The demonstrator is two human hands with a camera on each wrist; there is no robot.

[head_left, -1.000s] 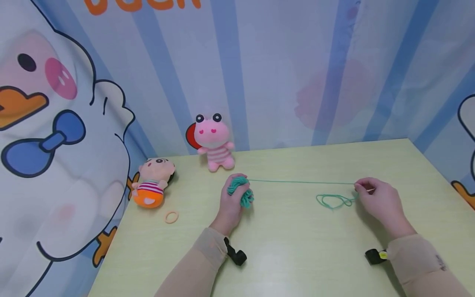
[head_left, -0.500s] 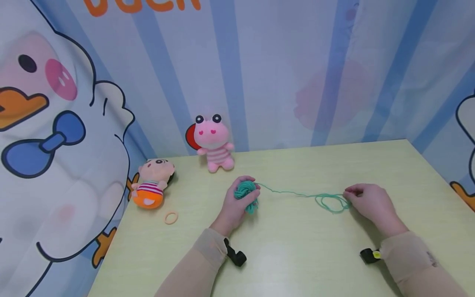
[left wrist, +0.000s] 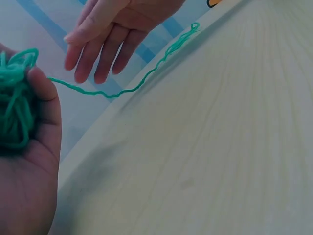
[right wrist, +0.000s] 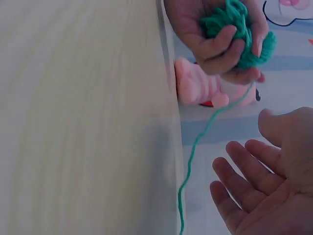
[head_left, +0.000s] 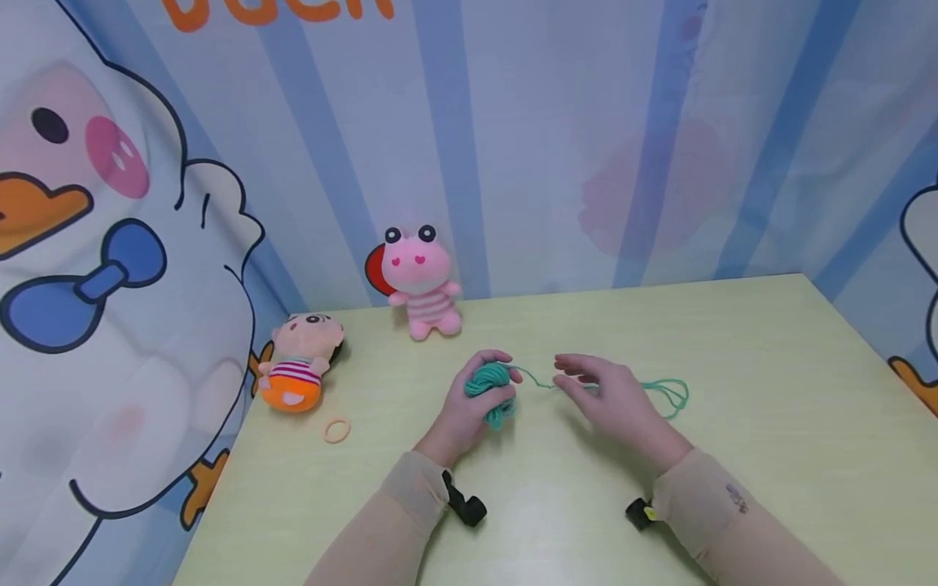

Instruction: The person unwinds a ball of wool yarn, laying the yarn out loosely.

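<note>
A bundle of green yarn [head_left: 487, 379] is gripped in my left hand [head_left: 462, 415], its thumb and fingers curled round it. From the bundle a single strand [left wrist: 112, 96] sags across to the right, ending in loose loops [head_left: 677, 394] on the table. My right hand [head_left: 611, 400] hovers over that strand, a little right of the bundle, thumb and fingers apart. In the right wrist view the right hand's fingers [right wrist: 249, 171] are spread and hold nothing, with the strand passing beside them. The bundle [right wrist: 239, 34] shows above it in the left hand's curled fingers.
A pink striped plush toy [head_left: 428, 285] sits at the table's back edge. To the left lies a plush doll [head_left: 299, 366] in orange shorts, and a small peach-coloured ring [head_left: 337, 430] is in front of it. A printed curtain [head_left: 542, 146] hangs behind the pale table [head_left: 557, 521].
My right hand has let go of the strand and moved left toward the bundle. The strand, taut before, now hangs slack. My left hand has shifted slightly right with the yarn.
</note>
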